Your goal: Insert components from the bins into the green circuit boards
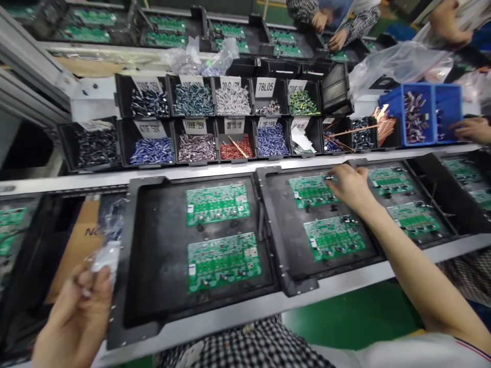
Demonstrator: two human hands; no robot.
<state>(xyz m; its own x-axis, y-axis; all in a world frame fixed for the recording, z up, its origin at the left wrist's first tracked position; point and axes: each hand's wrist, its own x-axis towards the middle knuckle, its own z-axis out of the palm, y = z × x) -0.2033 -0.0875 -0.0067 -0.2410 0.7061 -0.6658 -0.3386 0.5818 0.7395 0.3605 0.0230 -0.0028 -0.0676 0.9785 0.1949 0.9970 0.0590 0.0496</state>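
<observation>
My right hand [351, 188] reaches over the upper green circuit board [312, 193] in the middle black tray. Its fingers pinch a small dark electronic component [330, 178] at the board's top right corner. Below lies a second circuit board [333, 237] with dark parts along its edges. At the lower left, my left hand [79, 306] is blurred, palm up, with fingers curled together. Tiny pale bits show at its fingertips, too smeared to name. Just behind it is a clear plastic bag [113, 220] with a whitish patch, lying over brown cardboard [79, 240]; contact is unclear.
The left black tray [153, 255] holds two more circuit boards [218, 204]. Beyond the rail, labelled black bins [149, 148] hold small components. Blue bins [418, 112] stand right, with a co-worker's hand [473, 129] beside them. Across the line, another person's hands [337, 40] work over trays.
</observation>
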